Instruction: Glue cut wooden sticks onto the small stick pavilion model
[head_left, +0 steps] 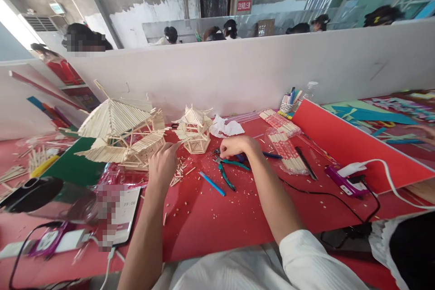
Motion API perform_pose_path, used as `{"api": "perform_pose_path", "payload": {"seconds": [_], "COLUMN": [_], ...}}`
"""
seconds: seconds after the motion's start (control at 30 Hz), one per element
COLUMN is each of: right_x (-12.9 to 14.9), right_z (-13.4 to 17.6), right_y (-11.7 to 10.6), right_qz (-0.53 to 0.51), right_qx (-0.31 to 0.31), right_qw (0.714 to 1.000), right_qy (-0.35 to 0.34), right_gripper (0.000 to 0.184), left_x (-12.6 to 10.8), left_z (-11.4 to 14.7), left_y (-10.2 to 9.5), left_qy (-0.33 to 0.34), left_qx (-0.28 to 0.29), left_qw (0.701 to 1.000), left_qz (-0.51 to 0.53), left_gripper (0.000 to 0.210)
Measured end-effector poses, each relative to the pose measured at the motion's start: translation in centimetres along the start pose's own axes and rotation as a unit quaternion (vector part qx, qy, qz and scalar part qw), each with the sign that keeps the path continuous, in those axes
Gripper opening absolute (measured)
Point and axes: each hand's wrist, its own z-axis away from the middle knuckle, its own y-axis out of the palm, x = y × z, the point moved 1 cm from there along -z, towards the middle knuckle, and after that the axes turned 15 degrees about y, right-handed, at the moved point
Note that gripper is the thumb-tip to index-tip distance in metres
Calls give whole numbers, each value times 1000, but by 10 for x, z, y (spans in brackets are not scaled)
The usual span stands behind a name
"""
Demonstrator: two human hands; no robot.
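My left hand (pixel 163 161) is closed, with a thin wooden stick (pixel 179 142) showing at its fingertips, between two stick-built pavilion models. The large model (pixel 115 122), with a ribbed roof, stands to its left; the small pavilion model (pixel 194 133) is just to its right. My right hand (pixel 236 146) is curled shut right of the small model, over the heads of some pliers; whatever is in its fingers is hidden. Green-handled pliers (pixel 227 176) lie open below it, and a dark blue handle (pixel 270 155) sticks out to its right. A blue pen (pixel 212 183) lies nearer me.
Cut stick pieces (pixel 178 172) litter the red table (pixel 217 222). Packs of sticks (pixel 287 152), crumpled tissue (pixel 227 127) and a purple power strip (pixel 346 181) are to the right. At left are a phone (pixel 126 217) and a green board (pixel 81 163). A white partition (pixel 238 70) stands behind.
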Motion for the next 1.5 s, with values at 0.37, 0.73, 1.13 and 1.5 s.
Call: {"api": "perform_pose_path", "payload": {"seconds": [0.37,0.73,1.13,1.5], "right_x": [90,70,77,65], "right_z": [15,14,6,36], "right_y": [68,89,101,86], "right_qz": [89,-57,13,2], "right_qx": [-102,-230,-254,-165], "right_qw": [990,969,967,986], "right_qy": [-50,-73,-26,-36], "right_gripper": [21,28,40,58], "left_x": [0,-1,1,0], "left_z": [1,1,1,2], "left_y": [0,-1,-2,-1], "left_qy": [0,-5,-11,-15], "left_qx": [4,3,3,-4], "left_qw": [1000,1000,1000,1000], "left_qz": [1,-1,10,16], "left_gripper": [51,50,50,47]}}
